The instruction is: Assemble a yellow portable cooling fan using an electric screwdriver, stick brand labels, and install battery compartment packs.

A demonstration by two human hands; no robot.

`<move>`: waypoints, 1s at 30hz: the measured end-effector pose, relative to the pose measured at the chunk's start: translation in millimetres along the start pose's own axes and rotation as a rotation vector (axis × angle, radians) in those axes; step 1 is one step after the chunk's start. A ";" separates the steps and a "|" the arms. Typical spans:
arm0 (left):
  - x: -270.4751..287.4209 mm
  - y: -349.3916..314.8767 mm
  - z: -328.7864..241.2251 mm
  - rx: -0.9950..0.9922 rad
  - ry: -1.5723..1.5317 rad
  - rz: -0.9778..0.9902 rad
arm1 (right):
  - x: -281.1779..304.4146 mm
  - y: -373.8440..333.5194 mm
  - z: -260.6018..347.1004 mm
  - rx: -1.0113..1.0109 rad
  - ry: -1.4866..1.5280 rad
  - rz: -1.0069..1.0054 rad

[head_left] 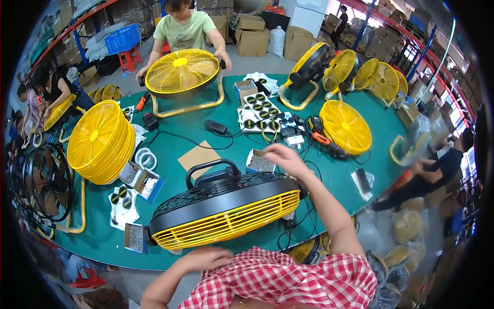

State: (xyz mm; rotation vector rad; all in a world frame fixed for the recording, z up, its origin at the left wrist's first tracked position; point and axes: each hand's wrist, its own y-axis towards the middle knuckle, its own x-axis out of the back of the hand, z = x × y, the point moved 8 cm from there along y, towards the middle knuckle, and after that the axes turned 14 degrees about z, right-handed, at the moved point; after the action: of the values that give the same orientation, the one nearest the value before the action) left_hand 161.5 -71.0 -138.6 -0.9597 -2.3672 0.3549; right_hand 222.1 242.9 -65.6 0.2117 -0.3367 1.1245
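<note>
A large drum fan [226,206] with a black housing, a yellow grille and a black top handle lies tilted on the green table in front of me. Beyond its far rim, my right hand [288,160] hangs at a small box of screws [261,162], fingers bent together; whatever is in them is too small to see. Close to my body, below the grille, my left hand [210,258] has its fingers stretched out, slightly blurred, holding nothing visible. Another small box of screws [136,238] stands by the fan's left end.
A stack of yellow grilles [100,141] stands at the left. Label sheets [259,113], a power adapter [218,127] and a cardboard piece [199,156] lie mid-table. A yellow grille [346,127] rests beside an orange-black power tool [321,138]. Opposite, a co-worker [185,31] handles a fan [181,72].
</note>
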 end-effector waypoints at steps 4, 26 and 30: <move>48.0 -82.0 -97.4 -0.027 0.246 -0.221 | -94.5 87.0 9.2 -0.012 -0.142 0.694; 209.2 -57.0 -138.9 0.354 0.166 -0.826 | -269.2 138.0 -38.0 0.013 -0.118 1.224; 212.3 -53.1 -131.9 0.338 0.162 -0.837 | -193.7 144.4 -65.0 0.538 -0.383 0.602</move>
State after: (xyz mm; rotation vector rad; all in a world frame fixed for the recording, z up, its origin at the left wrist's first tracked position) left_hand 83.7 45.4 75.1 0.1768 -2.2257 0.3050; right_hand 25.9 161.6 -197.7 0.8492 -0.4463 1.7646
